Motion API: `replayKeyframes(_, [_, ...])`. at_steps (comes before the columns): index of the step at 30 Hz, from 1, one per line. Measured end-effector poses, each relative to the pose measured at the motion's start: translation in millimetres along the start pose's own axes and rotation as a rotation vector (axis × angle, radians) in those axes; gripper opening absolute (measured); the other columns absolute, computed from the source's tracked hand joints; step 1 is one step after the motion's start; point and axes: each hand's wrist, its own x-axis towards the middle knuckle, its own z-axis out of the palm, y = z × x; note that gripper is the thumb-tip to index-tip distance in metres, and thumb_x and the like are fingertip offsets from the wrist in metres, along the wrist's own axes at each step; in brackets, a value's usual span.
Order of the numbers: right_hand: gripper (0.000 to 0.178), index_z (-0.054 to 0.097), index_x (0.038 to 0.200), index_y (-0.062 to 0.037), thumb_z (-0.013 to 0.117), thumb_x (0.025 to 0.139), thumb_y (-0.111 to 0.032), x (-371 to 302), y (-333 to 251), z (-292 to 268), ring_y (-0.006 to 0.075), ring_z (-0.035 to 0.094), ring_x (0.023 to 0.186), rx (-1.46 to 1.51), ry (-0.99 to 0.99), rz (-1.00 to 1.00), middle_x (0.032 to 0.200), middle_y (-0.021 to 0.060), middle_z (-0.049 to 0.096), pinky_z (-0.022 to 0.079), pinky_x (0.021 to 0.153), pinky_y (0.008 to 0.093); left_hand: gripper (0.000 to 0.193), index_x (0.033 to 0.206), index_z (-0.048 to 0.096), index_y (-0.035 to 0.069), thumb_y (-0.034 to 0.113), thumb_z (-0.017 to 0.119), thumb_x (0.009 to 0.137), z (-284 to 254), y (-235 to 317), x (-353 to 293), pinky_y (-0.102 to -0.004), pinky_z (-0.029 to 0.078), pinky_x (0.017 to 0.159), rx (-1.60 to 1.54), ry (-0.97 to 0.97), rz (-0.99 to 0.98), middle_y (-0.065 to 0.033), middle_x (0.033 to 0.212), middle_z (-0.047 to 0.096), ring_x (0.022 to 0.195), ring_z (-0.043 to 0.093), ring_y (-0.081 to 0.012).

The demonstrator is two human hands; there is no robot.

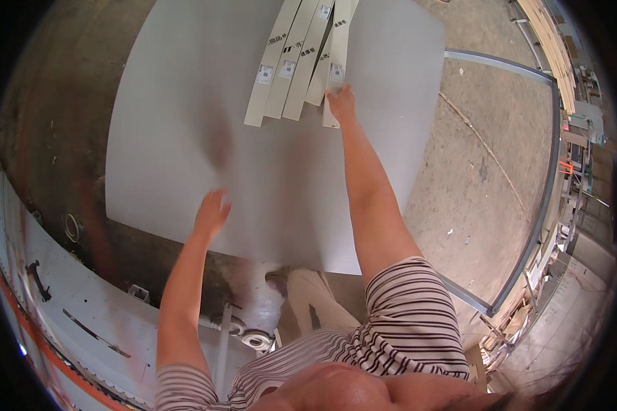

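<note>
Nothing container-like in sight; only a large pale grey board (185,137) lying flat, carrying a fan of five narrow cream strips (291,65) near its far edge. Long, thin and flat, each with small printed labels, overlapping one another at the far end and spreading apart toward the near end. Long axes running away from the body, near ends splayed leftward, far ends passing out of view at the top. Right hand (341,103) stretched out, fingers resting on the near end of the rightmost strip (335,75), pressing rather than gripping. Left hand (211,214) open, fingers loose, blurred, above the board's near part, holding nothing. Rough concrete floor (473,157) to the right.
</note>
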Motion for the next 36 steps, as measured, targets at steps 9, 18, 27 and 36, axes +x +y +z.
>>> replayKeyframes(9, [0.06, 0.064, 0.113, 0.009, 0.082, 0.076, -0.035, 6, -35, 22, 0.0253, 0.066, 0.096, 0.491, -0.207, 0.309, 0.108, 0.0183, 0.068, 0.051, 0.08, 0.0385, 0.06, 0.135, 0.046, -0.002, 0.027, 0.067, 0.086, -9, 44, 277, -0.0487, 0.043, 0.099, -0.188, 0.44, -0.091, -0.0255, 0.129, 0.053, 0.119, 0.051, -0.0418])
replayKeyframes(18, [0.062, 0.065, 0.1, 0.0057, 0.079, 0.071, -0.047, -69, -39, 16, 0.0377, 0.067, 0.093, -0.038, -0.15, 0.189, 0.098, 0.0238, 0.069, 0.052, 0.079, 0.0445, 0.047, 0.121, 0.056, 0.003, 0.011, 0.065, 0.075, 23, 13, 202, -0.0457, 0.045, 0.089, -0.145, 0.245, -0.056, -0.0206, 0.107, 0.055, 0.105, 0.052, -0.0397])
replayKeyframes(27, [0.066, 0.058, 0.106, 0.0091, 0.069, 0.082, -0.051, -351, -32, 22, 0.0465, 0.06, 0.103, 0.02, -0.528, 0.35, 0.106, 0.0308, 0.064, 0.048, 0.089, 0.0482, 0.065, 0.136, 0.049, 0.0, 0.01, 0.065, 0.074, 124, -75, -55, -0.0439, 0.04, 0.103, -0.209, 0.289, -0.275, -0.0212, 0.125, 0.05, 0.117, 0.049, -0.039])
replayKeyframes(36, [0.048, 0.059, 0.111, 0.0045, 0.056, 0.095, -0.04, -449, -70, 0, 0.0444, 0.064, 0.1, -0.381, -1.064, 0.072, 0.104, 0.0256, 0.066, 0.052, 0.086, 0.0478, 0.057, 0.138, 0.045, -0.001, 0.009, 0.063, 0.085, 97, -84, -240, -0.0394, 0.038, 0.109, -0.375, 0.304, -0.486, -0.0212, 0.136, 0.049, 0.127, 0.048, -0.0357])
